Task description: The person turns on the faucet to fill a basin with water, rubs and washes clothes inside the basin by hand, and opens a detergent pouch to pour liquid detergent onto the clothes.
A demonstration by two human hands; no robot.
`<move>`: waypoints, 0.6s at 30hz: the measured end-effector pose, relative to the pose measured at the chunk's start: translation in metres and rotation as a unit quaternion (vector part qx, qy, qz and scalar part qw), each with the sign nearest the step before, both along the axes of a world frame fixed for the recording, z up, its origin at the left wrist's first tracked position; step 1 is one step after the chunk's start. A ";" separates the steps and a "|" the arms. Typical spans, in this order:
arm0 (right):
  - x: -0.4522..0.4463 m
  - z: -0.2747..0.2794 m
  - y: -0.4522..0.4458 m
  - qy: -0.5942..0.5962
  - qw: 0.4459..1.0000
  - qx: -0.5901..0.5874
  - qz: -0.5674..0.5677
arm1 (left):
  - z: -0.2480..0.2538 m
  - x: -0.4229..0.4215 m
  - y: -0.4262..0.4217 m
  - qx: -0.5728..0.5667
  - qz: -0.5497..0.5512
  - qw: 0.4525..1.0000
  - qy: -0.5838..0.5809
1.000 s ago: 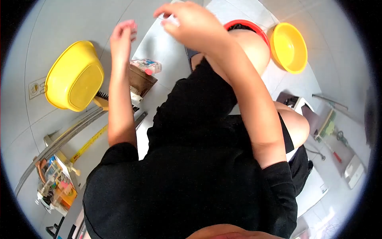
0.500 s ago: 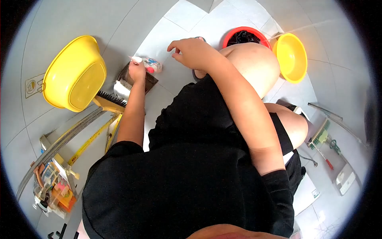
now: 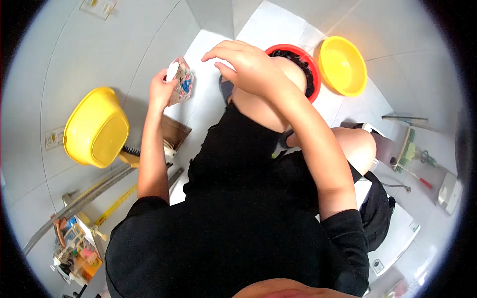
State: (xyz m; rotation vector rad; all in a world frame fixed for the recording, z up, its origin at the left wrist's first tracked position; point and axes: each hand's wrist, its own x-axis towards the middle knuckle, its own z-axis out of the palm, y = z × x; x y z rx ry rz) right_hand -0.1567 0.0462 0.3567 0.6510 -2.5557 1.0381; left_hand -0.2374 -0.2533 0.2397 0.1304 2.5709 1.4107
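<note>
My left hand (image 3: 161, 91) is closed on a patterned packet (image 3: 184, 85) with blue and red marks, out in front of the tiled wall. By my thumb there is a white oval piece (image 3: 172, 72); whether it belongs to the packet I cannot tell. Over my bent knee hovers my right hand (image 3: 243, 64), fingers apart and curved, with nothing in it. Near that hand stands a red bin (image 3: 314, 82) with a black liner, partly hidden by the leg.
A yellow basin (image 3: 97, 128) hangs on the left wall, above a broom (image 3: 130, 158) and a dustpan (image 3: 176, 131). Another yellow basin (image 3: 343, 67) lies beyond the bin. At right are a green brush (image 3: 407, 149) and a hose (image 3: 397, 186); at lower left, a cluttered shelf (image 3: 82, 248).
My left hand has come up from beside the dustpan with the packet, which now shows larger. My right hand stays open in about the same place. The view has shifted.
</note>
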 end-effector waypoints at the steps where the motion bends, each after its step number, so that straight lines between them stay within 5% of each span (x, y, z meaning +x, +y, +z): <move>1: 0.006 0.015 0.016 -0.005 1.000 0.005 -0.001 | 0.027 -0.005 0.019 -0.003 -0.013 1.000 0.019; 10: 0.044 0.080 0.146 0.098 0.979 -0.049 -0.173 | 0.253 -0.003 0.215 -0.022 -0.277 0.913 0.299; 13: 0.055 0.094 0.180 0.144 0.953 -0.083 -0.253 | 0.267 0.003 0.277 -0.008 -0.356 0.870 0.341; 16: 0.068 0.113 0.211 0.204 0.941 0.011 -0.269 | 0.255 0.012 0.334 0.021 -0.442 0.831 0.337; 18: 0.077 0.104 0.228 0.143 0.943 -0.028 -0.300 | 0.236 0.017 0.364 0.020 -0.488 0.806 0.335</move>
